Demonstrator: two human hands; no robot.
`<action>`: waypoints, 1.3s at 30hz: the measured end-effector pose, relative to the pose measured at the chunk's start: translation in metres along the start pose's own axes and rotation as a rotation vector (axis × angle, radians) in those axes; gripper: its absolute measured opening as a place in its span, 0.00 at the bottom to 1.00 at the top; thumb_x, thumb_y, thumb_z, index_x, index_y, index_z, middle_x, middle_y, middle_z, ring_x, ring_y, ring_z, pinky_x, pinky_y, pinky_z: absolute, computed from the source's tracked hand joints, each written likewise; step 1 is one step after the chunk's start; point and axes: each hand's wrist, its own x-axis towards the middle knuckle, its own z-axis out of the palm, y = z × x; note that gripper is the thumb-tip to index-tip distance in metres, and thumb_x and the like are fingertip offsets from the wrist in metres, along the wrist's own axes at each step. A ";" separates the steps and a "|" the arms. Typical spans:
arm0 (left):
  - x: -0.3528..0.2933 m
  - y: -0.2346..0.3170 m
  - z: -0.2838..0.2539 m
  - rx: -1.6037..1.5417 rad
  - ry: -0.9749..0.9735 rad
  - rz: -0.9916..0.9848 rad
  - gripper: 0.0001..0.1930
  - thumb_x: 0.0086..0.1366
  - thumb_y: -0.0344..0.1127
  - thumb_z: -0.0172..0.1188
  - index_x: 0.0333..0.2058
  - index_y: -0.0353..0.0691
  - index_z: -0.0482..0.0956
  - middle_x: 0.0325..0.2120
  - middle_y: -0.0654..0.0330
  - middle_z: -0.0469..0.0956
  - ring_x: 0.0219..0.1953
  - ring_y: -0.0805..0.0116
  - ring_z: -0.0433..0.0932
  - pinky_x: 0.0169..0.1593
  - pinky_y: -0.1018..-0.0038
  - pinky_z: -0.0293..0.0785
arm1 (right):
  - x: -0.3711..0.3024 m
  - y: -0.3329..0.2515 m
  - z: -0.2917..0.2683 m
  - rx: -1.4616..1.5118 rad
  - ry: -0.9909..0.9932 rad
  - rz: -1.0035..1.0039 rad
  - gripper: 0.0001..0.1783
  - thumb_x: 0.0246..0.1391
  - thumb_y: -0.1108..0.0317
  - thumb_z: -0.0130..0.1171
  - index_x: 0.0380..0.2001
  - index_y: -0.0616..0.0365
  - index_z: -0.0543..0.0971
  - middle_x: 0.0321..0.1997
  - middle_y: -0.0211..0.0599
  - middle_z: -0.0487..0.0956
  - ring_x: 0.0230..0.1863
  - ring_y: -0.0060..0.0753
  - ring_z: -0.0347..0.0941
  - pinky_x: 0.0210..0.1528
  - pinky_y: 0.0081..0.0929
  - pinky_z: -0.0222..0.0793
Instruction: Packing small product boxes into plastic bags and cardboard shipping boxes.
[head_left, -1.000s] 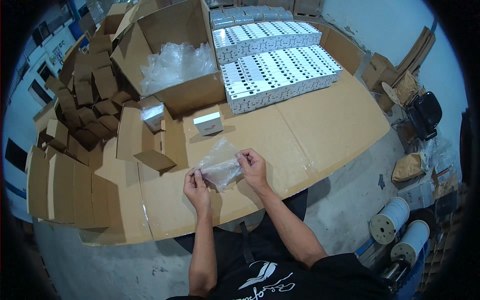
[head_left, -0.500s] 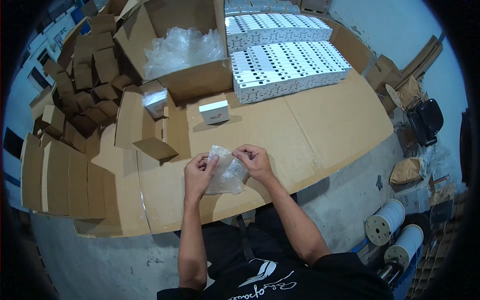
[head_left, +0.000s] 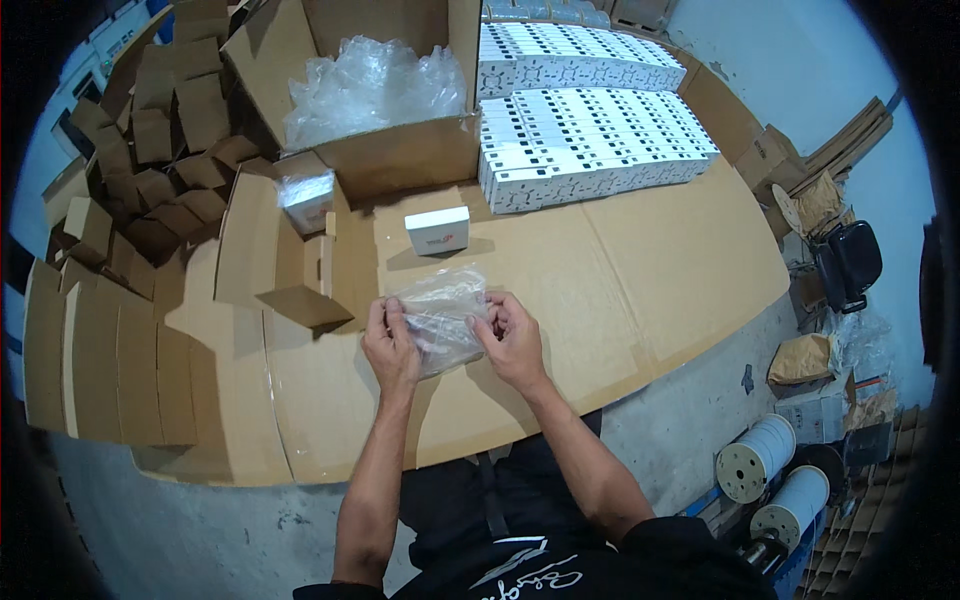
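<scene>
A clear plastic bag (head_left: 446,318) is stretched between my two hands, just above the cardboard-covered table. My left hand (head_left: 393,345) pinches its left edge between thumb and fingers. On its right edge my right hand (head_left: 510,340) grips with the thumb in front. Beyond the bag a small white box (head_left: 437,231) stands by itself on the cardboard. To the left is an open brown carton (head_left: 300,265) with a plastic-wrapped white box (head_left: 306,200) inside.
A large carton (head_left: 400,155) full of clear plastic bags (head_left: 375,95) stands at the back. Right of it, white boxes (head_left: 595,150) are stacked in long rows. Several empty brown cartons (head_left: 150,180) crowd the left side. Cable spools (head_left: 757,457) stand on the floor at right.
The bag has been turned and spread wider between my hands, its top edge now farther from me. My right hand has moved down along its side. The view has shifted slightly.
</scene>
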 end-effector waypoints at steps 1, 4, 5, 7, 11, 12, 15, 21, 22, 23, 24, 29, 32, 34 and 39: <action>0.003 -0.001 0.001 -0.003 -0.002 0.002 0.16 0.76 0.40 0.50 0.34 0.33 0.73 0.20 0.65 0.68 0.24 0.75 0.66 0.29 0.73 0.65 | 0.000 0.002 -0.001 -0.018 0.003 0.045 0.16 0.58 0.74 0.64 0.48 0.63 0.73 0.26 0.26 0.74 0.26 0.13 0.68 0.28 0.19 0.65; 0.010 -0.008 0.005 -0.053 0.088 0.009 0.16 0.77 0.40 0.48 0.33 0.34 0.72 0.22 0.66 0.67 0.26 0.77 0.64 0.30 0.75 0.65 | -0.002 -0.002 -0.002 0.091 0.019 0.116 0.10 0.61 0.74 0.61 0.44 0.62 0.75 0.25 0.24 0.74 0.26 0.12 0.68 0.28 0.18 0.65; 0.010 -0.008 0.005 -0.053 0.085 0.008 0.16 0.77 0.40 0.48 0.33 0.34 0.72 0.22 0.66 0.67 0.26 0.77 0.64 0.30 0.75 0.65 | -0.001 -0.003 -0.001 0.090 0.021 0.117 0.10 0.61 0.74 0.61 0.44 0.62 0.75 0.25 0.24 0.74 0.26 0.12 0.68 0.28 0.18 0.65; 0.008 -0.006 0.006 -0.123 0.079 0.034 0.15 0.77 0.39 0.49 0.34 0.34 0.72 0.23 0.65 0.68 0.27 0.78 0.64 0.30 0.77 0.64 | 0.000 -0.005 0.000 0.238 0.116 0.074 0.06 0.64 0.73 0.59 0.42 0.61 0.76 0.26 0.23 0.75 0.27 0.12 0.68 0.30 0.17 0.65; 0.007 -0.010 0.008 -0.071 0.059 0.117 0.14 0.78 0.39 0.49 0.35 0.35 0.73 0.21 0.67 0.67 0.25 0.80 0.63 0.28 0.78 0.62 | 0.014 -0.012 0.000 0.313 0.206 0.041 0.05 0.65 0.72 0.58 0.40 0.61 0.77 0.26 0.23 0.76 0.27 0.12 0.68 0.31 0.17 0.66; 0.005 -0.004 0.007 -0.074 0.018 0.093 0.14 0.78 0.39 0.49 0.35 0.35 0.74 0.20 0.68 0.67 0.23 0.81 0.63 0.27 0.79 0.61 | 0.015 -0.010 -0.002 0.256 0.087 0.105 0.06 0.66 0.70 0.58 0.41 0.62 0.77 0.28 0.24 0.76 0.29 0.13 0.69 0.33 0.17 0.67; 0.004 -0.003 0.008 -0.101 -0.017 0.089 0.15 0.78 0.40 0.49 0.35 0.36 0.74 0.18 0.71 0.65 0.21 0.82 0.62 0.25 0.79 0.60 | 0.023 -0.003 -0.010 0.281 0.049 0.202 0.08 0.67 0.68 0.57 0.41 0.63 0.78 0.30 0.26 0.78 0.31 0.14 0.70 0.36 0.17 0.68; 0.002 -0.006 0.004 -0.155 -0.078 -0.041 0.15 0.79 0.41 0.47 0.34 0.39 0.73 0.23 0.73 0.64 0.25 0.84 0.59 0.28 0.83 0.57 | 0.038 -0.039 -0.018 0.153 0.316 0.043 0.09 0.62 0.69 0.61 0.43 0.62 0.79 0.37 0.33 0.80 0.38 0.25 0.75 0.41 0.25 0.71; 0.002 -0.005 0.005 -0.137 -0.077 0.003 0.15 0.79 0.41 0.47 0.34 0.39 0.73 0.23 0.74 0.64 0.24 0.85 0.58 0.27 0.83 0.55 | 0.041 -0.049 -0.023 -0.157 0.248 -0.265 0.12 0.57 0.69 0.64 0.43 0.61 0.79 0.39 0.36 0.80 0.41 0.31 0.75 0.43 0.28 0.71; 0.002 -0.005 0.006 -0.135 -0.070 0.005 0.15 0.79 0.41 0.47 0.34 0.39 0.73 0.23 0.74 0.64 0.24 0.85 0.58 0.27 0.83 0.55 | 0.044 -0.058 -0.025 -0.465 0.172 -0.572 0.15 0.53 0.70 0.67 0.44 0.60 0.80 0.42 0.39 0.79 0.43 0.37 0.76 0.45 0.32 0.72; 0.002 -0.006 0.007 -0.159 -0.072 0.009 0.15 0.79 0.42 0.48 0.34 0.39 0.73 0.23 0.74 0.64 0.25 0.85 0.59 0.27 0.83 0.56 | 0.046 -0.068 -0.023 -0.461 0.169 -0.577 0.15 0.53 0.70 0.67 0.44 0.60 0.80 0.42 0.39 0.79 0.43 0.37 0.76 0.45 0.32 0.72; 0.001 -0.008 0.005 -0.121 -0.076 0.081 0.14 0.78 0.42 0.49 0.36 0.39 0.74 0.23 0.72 0.67 0.26 0.84 0.62 0.28 0.82 0.59 | 0.059 -0.083 -0.012 -0.665 -0.171 -0.824 0.16 0.47 0.73 0.70 0.41 0.59 0.79 0.39 0.41 0.80 0.44 0.42 0.77 0.46 0.34 0.72; 0.002 -0.013 0.003 -0.207 -0.086 0.050 0.13 0.71 0.41 0.62 0.41 0.36 0.74 0.26 0.65 0.75 0.28 0.79 0.73 0.32 0.79 0.73 | 0.066 -0.071 -0.008 -0.660 -0.378 -0.702 0.11 0.51 0.71 0.66 0.39 0.60 0.79 0.38 0.42 0.81 0.42 0.44 0.78 0.46 0.36 0.72; -0.001 0.006 0.005 -0.422 -0.253 0.059 0.25 0.59 0.40 0.75 0.48 0.36 0.71 0.32 0.60 0.80 0.35 0.74 0.79 0.40 0.75 0.78 | 0.070 -0.075 -0.007 -0.589 -0.379 -0.610 0.10 0.52 0.72 0.66 0.38 0.61 0.79 0.35 0.43 0.81 0.38 0.44 0.79 0.43 0.37 0.73; 0.004 0.013 -0.003 -0.039 -0.391 0.051 0.37 0.44 0.38 0.83 0.49 0.36 0.69 0.39 0.53 0.82 0.42 0.62 0.83 0.46 0.68 0.80 | 0.086 -0.099 -0.013 -0.444 -0.582 -0.302 0.07 0.56 0.72 0.61 0.35 0.65 0.78 0.32 0.48 0.82 0.33 0.51 0.80 0.38 0.41 0.75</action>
